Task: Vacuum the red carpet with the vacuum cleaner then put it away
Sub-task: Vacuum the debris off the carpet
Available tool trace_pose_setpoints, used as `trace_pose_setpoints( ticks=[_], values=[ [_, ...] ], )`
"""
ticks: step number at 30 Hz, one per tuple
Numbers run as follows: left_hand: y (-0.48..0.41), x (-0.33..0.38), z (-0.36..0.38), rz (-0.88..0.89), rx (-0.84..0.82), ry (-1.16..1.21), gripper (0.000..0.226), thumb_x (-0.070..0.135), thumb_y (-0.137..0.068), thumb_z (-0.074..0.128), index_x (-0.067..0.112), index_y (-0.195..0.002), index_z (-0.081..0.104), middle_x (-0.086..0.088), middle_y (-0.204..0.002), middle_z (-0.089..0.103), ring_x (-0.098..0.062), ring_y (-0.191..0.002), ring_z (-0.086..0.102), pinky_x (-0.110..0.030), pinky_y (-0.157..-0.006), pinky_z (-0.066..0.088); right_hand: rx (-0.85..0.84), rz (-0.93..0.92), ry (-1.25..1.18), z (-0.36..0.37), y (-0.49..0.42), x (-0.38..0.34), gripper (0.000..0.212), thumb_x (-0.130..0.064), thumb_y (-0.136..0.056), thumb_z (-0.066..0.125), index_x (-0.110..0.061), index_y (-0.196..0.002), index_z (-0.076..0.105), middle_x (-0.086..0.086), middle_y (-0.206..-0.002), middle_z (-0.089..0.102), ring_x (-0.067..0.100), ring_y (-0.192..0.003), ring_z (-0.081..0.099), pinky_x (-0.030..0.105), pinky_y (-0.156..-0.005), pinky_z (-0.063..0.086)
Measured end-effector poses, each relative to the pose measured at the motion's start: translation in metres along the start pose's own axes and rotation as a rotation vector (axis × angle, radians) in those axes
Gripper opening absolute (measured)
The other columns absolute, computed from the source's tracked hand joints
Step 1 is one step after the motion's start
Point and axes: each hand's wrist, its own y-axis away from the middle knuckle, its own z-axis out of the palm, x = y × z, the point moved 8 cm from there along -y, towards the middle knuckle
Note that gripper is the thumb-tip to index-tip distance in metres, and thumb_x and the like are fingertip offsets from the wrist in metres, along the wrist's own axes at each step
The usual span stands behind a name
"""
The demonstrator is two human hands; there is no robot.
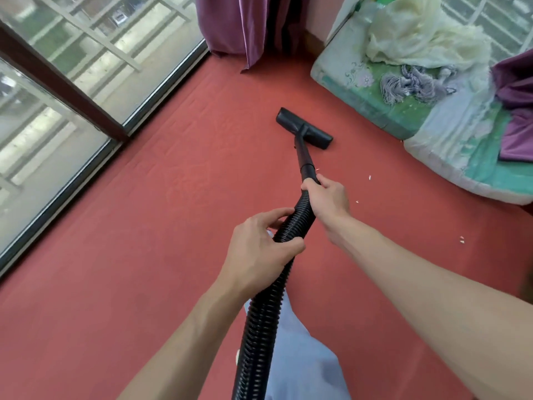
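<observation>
Far to the left of the left hand, a wall of glass panels [37,157] runs diagonally along the edge of the floor. A dark brown frame post [60,82] divides it, and a pale grille shows through the glass. The red carpet [121,255] covers the whole floor from the glass track across to the bedding. It looks flat and faintly wrinkled, with shallow ridges up and left of the hands.

Well beyond both hands, a purple curtain [245,27] hangs in the corner, its hem touching the carpet.

The left hand [259,249] grips the ribbed black vacuum hose [259,327], fingers over the top and thumb curled underneath. Below it the hose runs down past a pale blue trouser leg [305,359].

Just ahead of it, the right hand [327,200] is wrapped around the point where the hose joins the rigid black tube [302,151]. The tube slopes forward to the black floor head [304,128], which sits flat on the carpet well beyond the right hand.

To the right of the right hand, a few small white scraps [369,177] lie scattered on the carpet. Further right and ahead, a mattress [360,90] with a green floral cover lies on the floor. It carries a crumpled cream cloth [418,39], a grey tasselled bundle [415,85] and a purple cloth [516,111] at the far right edge.
</observation>
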Motion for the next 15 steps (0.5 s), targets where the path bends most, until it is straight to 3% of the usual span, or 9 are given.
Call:
trace_pose_setpoints(
  ticks=[3, 5, 7, 11, 15],
  values=[
    [0.042, 0.003, 0.008, -0.008, 0.007, -0.007, 0.043, 0.017, -0.077, 0.067, 0.037, -0.115, 0.072, 0.009, -0.090, 0.074, -0.020, -0.059, 0.070, -0.040, -0.064, 0.062, -0.022, 0.033, 0.032, -0.016, 0.031, 0.023, 0.051, -0.031, -0.082, 0.063, -0.020, -0.132, 0.061, 0.000, -0.121, 0.067, 0.021, -0.104, 0.060, 0.030, -0.087, 0.045],
    [0.068, 0.007, 0.014, 0.000, -0.021, -0.047, 0.043, 0.018, -0.077, 0.066, 0.036, -0.116, 0.073, 0.008, -0.089, 0.075, -0.011, -0.051, 0.066, -0.029, -0.055, 0.060, -0.058, 0.030, 0.063, -0.026, 0.050, 0.034, 0.033, -0.032, -0.080, 0.063, -0.022, -0.110, 0.071, 0.001, -0.102, 0.069, 0.024, -0.092, 0.060, 0.028, -0.075, 0.044],
    [0.093, 0.014, 0.019, 0.025, -0.050, -0.088, 0.041, 0.018, -0.077, 0.066, 0.036, -0.113, 0.074, 0.006, -0.085, 0.076, -0.006, -0.049, 0.063, -0.020, -0.049, 0.054, -0.080, 0.041, 0.090, -0.039, 0.070, 0.042, 0.015, -0.032, -0.074, 0.063, -0.018, -0.079, 0.067, 0.004, -0.081, 0.064, 0.026, -0.075, 0.057, 0.031, -0.064, 0.042],
    [0.132, 0.024, 0.030, 0.059, -0.094, -0.121, 0.039, 0.023, -0.075, 0.077, 0.037, -0.111, 0.074, 0.010, -0.087, 0.076, -0.007, -0.056, 0.068, -0.025, -0.058, 0.060, -0.148, 0.092, 0.035, -0.063, 0.101, 0.061, 0.016, -0.030, -0.074, 0.064, -0.015, -0.079, 0.060, 0.003, -0.073, 0.055, 0.021, -0.063, 0.048, 0.030, -0.055, 0.035],
    [0.154, 0.020, 0.045, 0.067, -0.140, -0.143, 0.045, 0.025, -0.071, 0.084, 0.037, -0.113, 0.074, 0.010, -0.093, 0.075, -0.008, -0.055, 0.069, -0.030, -0.059, 0.062, -0.167, 0.131, 0.021, -0.082, 0.121, 0.088, 0.014, -0.028, -0.075, 0.063, -0.015, -0.074, 0.058, 0.003, -0.069, 0.050, 0.022, -0.063, 0.044, 0.032, -0.059, 0.034]
  ],
)
